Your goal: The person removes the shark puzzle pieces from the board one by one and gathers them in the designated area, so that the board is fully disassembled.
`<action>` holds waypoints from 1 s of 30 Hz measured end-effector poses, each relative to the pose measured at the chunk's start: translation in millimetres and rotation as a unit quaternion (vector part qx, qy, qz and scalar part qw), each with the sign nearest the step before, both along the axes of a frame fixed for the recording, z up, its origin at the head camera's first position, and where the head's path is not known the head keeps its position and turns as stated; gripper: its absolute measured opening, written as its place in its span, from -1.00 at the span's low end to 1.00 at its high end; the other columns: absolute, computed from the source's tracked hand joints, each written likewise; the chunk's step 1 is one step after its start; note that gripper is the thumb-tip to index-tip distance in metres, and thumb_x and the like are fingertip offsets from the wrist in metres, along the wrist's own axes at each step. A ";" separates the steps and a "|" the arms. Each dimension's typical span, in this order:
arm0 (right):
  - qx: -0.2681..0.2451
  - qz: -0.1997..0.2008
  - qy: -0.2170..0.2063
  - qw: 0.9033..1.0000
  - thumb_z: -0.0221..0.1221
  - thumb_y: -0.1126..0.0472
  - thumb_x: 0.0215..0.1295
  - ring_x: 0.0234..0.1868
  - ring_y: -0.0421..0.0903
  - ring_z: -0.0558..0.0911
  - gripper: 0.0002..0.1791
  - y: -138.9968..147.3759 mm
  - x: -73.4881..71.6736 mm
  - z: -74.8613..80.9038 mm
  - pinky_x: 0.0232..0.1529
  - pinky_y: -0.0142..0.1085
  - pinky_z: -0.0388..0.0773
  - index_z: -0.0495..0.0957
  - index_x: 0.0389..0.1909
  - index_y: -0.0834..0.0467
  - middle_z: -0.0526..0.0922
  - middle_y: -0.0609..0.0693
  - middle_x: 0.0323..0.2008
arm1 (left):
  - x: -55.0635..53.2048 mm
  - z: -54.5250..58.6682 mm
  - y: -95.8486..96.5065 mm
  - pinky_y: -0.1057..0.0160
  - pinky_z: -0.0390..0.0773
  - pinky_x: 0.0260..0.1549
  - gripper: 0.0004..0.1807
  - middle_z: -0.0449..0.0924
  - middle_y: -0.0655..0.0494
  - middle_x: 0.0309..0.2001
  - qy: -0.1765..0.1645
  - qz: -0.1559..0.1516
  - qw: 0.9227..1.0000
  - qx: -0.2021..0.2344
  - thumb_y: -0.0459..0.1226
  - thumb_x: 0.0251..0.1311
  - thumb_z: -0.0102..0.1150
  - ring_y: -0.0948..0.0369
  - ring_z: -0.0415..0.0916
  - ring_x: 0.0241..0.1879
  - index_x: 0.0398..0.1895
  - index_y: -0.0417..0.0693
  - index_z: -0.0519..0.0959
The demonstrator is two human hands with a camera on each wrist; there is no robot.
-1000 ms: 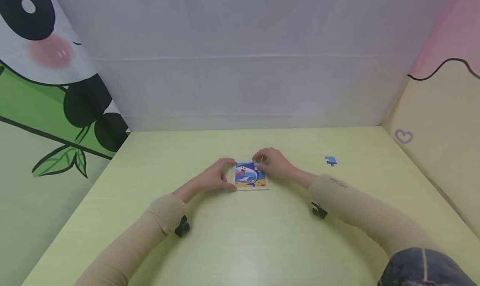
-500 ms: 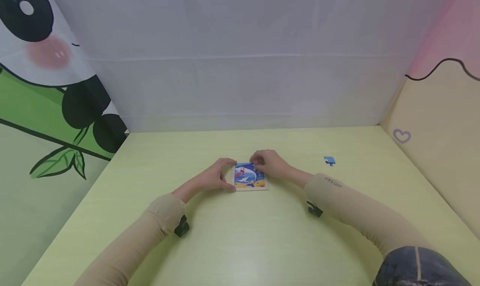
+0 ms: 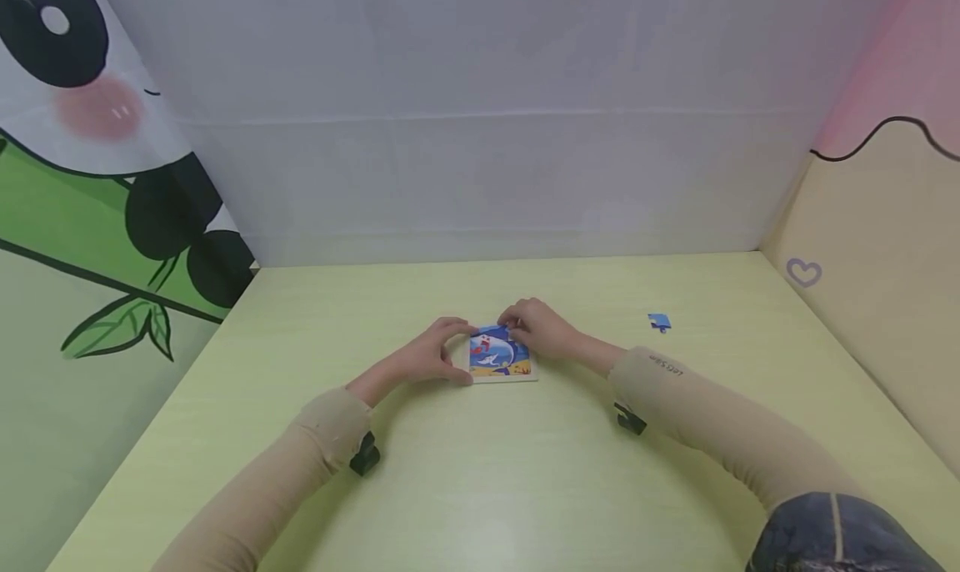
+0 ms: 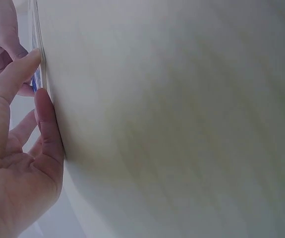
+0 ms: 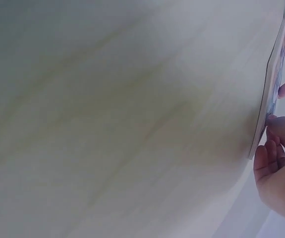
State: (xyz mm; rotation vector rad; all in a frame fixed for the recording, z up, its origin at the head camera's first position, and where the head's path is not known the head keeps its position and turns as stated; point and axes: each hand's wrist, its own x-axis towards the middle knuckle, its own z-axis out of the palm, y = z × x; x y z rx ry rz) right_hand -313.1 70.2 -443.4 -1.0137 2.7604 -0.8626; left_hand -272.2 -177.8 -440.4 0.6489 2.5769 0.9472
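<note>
A small jigsaw puzzle (image 3: 497, 357) with a blue sea picture, a white dolphin-like animal and a pale frame lies flat on the table. My left hand (image 3: 429, 355) holds its left side, thumb at the near corner and forefinger over the far corner. My right hand (image 3: 542, 328) is at the far right corner, its thumb and fingertips pinching a puzzle piece there, mostly hidden behind the fingers. In the left wrist view, the thumb and a finger of the left hand (image 4: 23, 144) meet the board's edge. The right wrist view has the right hand (image 5: 278, 166) at the board's end.
A loose blue puzzle piece (image 3: 660, 322) lies to the right, beyond my right forearm. The pale yellow table (image 3: 480, 472) ends at a grey-white cloth wall (image 3: 480, 180) behind. Printed panels stand at both sides.
My right hand has shifted slightly left and inward over the puzzle's far corner. The left forefinger has slid a little onto the puzzle. The loose piece stays on the table.
</note>
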 end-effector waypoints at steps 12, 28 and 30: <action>0.024 -0.008 0.013 1.000 0.17 0.31 0.36 -0.09 -0.08 0.53 -0.73 -1.7 0.8 0.1 0.03 -0.22 0.50 0.61 0.05 0.20 0.67 0.03 -0.15 | -1.3 -2.8 -0.7 0.33 0.53 -0.29 -0.13 0.00 -0.17 0.51 -0.005 0.000 1.000 0.004 -0.19 0.03 0.48 0.25 0.44 -0.37 0.44 -0.03 0.30; 0.067 0.028 0.027 0.997 0.27 0.25 0.28 -0.07 -0.08 0.65 -0.70 0.9 -8.6 8.1 0.05 -0.22 0.59 0.66 0.02 0.16 0.72 0.04 -0.09 | 1.0 -0.1 -0.5 0.36 0.50 -0.28 -0.13 0.01 -0.16 0.51 -0.006 -0.002 1.000 0.001 -0.19 0.03 0.48 0.25 0.44 -0.36 0.45 -0.02 0.30; 0.073 0.029 0.025 0.997 0.28 0.24 0.28 -0.07 -0.07 0.66 -0.70 0.3 -8.5 9.9 0.06 -0.22 0.59 0.66 0.03 0.16 0.73 0.05 -0.09 | 1.0 0.2 -0.5 0.37 0.50 -0.28 -0.13 0.00 -0.17 0.51 -0.005 -0.002 1.000 0.000 -0.19 0.04 0.48 0.25 0.43 -0.35 0.45 -0.02 0.30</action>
